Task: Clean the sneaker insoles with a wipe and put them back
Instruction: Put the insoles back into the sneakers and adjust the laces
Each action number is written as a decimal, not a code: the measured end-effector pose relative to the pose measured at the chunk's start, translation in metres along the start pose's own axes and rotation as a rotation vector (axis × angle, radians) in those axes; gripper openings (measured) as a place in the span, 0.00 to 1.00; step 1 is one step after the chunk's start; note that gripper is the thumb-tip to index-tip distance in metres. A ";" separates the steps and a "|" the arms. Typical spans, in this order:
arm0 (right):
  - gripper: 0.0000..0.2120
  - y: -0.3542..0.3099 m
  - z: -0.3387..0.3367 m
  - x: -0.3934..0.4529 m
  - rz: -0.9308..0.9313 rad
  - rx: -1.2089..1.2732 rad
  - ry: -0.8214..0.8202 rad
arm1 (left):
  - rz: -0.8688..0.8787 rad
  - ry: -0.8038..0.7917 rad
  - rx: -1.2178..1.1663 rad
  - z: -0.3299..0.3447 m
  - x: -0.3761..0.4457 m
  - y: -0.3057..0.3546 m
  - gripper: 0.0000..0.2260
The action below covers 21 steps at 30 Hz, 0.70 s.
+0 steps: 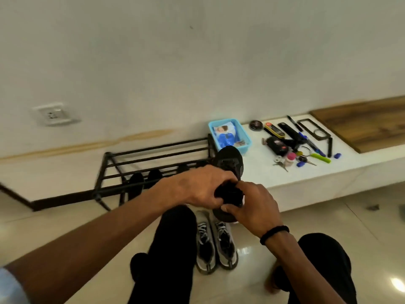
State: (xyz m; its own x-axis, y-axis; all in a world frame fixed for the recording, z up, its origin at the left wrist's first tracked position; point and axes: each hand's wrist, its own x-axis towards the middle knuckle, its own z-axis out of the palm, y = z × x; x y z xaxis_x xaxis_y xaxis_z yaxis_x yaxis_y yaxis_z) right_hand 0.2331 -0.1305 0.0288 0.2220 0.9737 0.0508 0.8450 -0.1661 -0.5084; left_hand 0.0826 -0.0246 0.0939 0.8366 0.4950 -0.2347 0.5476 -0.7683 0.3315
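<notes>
Both hands hold a black sneaker [230, 165] up in front of the person, toe pointing away over the white ledge [306, 176]. The left hand [201, 187] curls round the heel opening and the right hand [252, 207] grips the heel from below, fingers at the collar. The insole itself is not visible, so whether it is coming out or going in I cannot tell. It would help to steady the heel with one hand and slide the insole flat along the sole. A grey pair of shoes [215, 244] sits on the floor below; the blue basket [246, 137] holding a wipes pack [225, 134] stands just beyond, beside the black shoe rack [153, 156] and scattered keys [280, 164].
</notes>
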 end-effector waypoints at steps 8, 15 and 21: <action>0.19 -0.147 0.033 -0.027 -0.312 0.083 -0.173 | -0.403 0.180 -0.095 0.022 -0.167 -0.041 0.27; 0.21 -0.214 0.110 -0.083 -0.356 0.106 -0.532 | -0.607 0.292 -0.358 0.119 -0.273 -0.086 0.36; 0.33 -0.218 0.169 -0.092 -0.191 -0.068 -0.873 | -0.781 0.198 -0.572 0.229 -0.305 -0.117 0.36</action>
State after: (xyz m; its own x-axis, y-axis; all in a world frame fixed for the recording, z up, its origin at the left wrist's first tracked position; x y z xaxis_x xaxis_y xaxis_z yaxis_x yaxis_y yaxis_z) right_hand -0.0537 -0.1578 -0.0100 -0.3512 0.7529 -0.5566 0.8627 0.0293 -0.5049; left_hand -0.2406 -0.1788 -0.0822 0.1960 0.8785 -0.4357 0.8288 0.0891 0.5524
